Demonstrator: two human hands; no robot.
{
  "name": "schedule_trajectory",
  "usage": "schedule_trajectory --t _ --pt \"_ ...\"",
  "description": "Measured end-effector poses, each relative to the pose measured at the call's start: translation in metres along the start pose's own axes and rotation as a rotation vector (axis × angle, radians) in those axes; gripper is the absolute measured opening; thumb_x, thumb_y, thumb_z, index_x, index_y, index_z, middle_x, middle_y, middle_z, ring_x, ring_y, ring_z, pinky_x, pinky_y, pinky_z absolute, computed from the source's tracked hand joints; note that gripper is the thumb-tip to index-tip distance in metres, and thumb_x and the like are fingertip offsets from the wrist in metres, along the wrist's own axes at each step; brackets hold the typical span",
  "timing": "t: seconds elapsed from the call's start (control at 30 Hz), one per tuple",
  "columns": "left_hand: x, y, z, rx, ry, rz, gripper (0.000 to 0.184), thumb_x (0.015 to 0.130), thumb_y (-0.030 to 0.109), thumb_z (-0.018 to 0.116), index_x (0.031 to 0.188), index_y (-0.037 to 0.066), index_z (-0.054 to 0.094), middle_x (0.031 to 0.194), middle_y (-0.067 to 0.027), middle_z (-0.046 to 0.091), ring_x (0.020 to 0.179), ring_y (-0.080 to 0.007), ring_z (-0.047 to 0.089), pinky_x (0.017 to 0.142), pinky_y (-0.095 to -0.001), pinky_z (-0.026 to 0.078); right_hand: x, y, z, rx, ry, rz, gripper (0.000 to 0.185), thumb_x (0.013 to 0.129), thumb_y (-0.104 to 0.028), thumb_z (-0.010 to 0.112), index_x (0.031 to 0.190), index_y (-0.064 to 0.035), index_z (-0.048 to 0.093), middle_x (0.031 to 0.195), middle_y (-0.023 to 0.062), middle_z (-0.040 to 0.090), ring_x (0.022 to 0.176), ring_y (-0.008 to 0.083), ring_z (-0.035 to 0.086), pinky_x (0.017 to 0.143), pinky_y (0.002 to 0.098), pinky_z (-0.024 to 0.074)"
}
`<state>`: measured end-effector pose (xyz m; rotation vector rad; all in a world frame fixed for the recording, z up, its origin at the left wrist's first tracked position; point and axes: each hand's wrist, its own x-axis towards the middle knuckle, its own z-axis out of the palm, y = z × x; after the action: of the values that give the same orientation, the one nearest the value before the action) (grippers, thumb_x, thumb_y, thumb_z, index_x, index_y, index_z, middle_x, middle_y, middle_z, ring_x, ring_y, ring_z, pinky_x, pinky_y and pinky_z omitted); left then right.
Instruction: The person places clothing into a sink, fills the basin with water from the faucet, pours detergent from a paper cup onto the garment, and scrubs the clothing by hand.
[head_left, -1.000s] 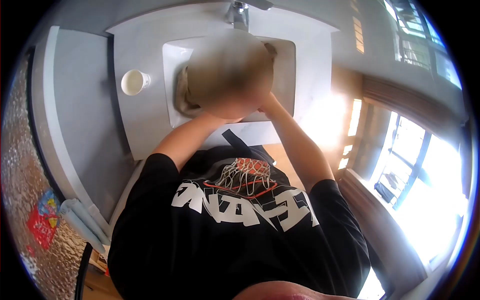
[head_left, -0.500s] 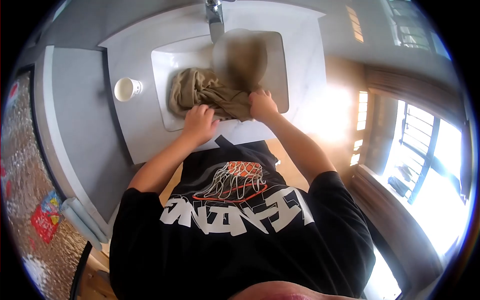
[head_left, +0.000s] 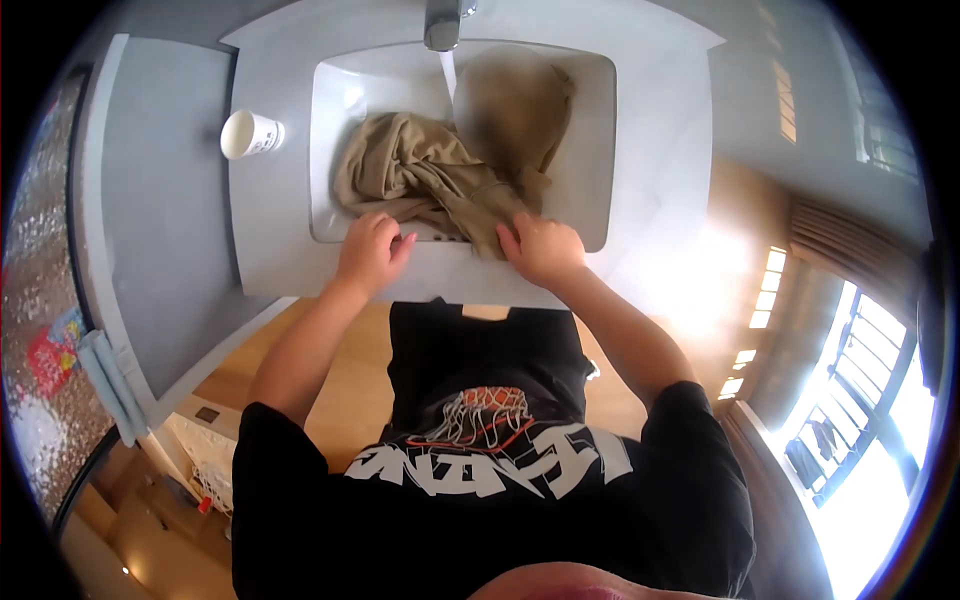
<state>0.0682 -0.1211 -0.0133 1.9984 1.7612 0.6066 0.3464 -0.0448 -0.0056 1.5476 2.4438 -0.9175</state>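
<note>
A wet-looking olive-brown cloth garment (head_left: 420, 165) lies bunched in the white sink (head_left: 335, 90). Water runs from the faucet (head_left: 441, 28) into the basin behind the bunched part. My right hand (head_left: 545, 248) grips the garment near the basin's front right, thumb pressed against the fabric. At the front left rim, my left hand (head_left: 375, 252) has its fingers curled at the garment's near edge. Its thumb points right, and its fingertips are partly hidden. A round blurred patch covers the back right part of the cloth, hiding details there.
On the counter (head_left: 270, 215), left of the basin, a white paper cup (head_left: 250, 135) is tipped toward the left. A grey panel (head_left: 165, 200) stands beyond the counter's left edge. Bright windows (head_left: 860, 390) are at the right.
The view has shifted, showing more floor at the front. My right hand has drawn the cloth toward the front rim, and my left hand sits slightly farther from the right one.
</note>
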Motion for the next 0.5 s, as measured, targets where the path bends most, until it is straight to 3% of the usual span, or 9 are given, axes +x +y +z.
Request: schedule_trajectory --t 0.2,0.3,0.5 --pt "-0.002 0.011 0.002 0.109 0.081 0.067 0.031 0.079 0.016 0.071 0.062 0.004 0.048 0.068 -0.0123 0.05 0.067 -0.0351 0.051 0.059 -0.046 0.04 -0.004 -0.001 0.009 -0.053 0.1 -0.047 0.035 0.095 -0.038 0.051 0.08 -0.0079 0.059 0.072 0.014 0.067 0.067 0.0374 0.065 0.059 0.0487 0.0518" --pt "-0.006 0.017 -0.001 0.199 0.125 0.112 0.031 0.081 0.015 0.071 0.064 0.002 0.049 0.068 -0.0134 0.049 0.067 -0.0365 0.05 0.057 -0.0475 0.037 -0.005 0.003 0.018 -0.097 0.151 -0.094 0.034 0.097 -0.036 0.046 0.082 -0.0078 0.06 0.077 0.0145 0.068 0.072 0.0368 0.066 0.063 0.0479 0.0531" --pt "-0.015 0.01 0.009 0.423 0.203 0.128 0.04 0.09 0.032 0.061 0.067 0.001 0.053 0.075 -0.0171 0.056 0.072 -0.0406 0.055 0.062 -0.0492 0.043 -0.008 0.001 0.021 -0.31 0.202 -0.126 0.041 0.098 -0.036 0.036 0.099 -0.0079 0.065 0.111 0.0151 0.067 0.104 0.0363 0.063 0.089 0.047 0.0505"
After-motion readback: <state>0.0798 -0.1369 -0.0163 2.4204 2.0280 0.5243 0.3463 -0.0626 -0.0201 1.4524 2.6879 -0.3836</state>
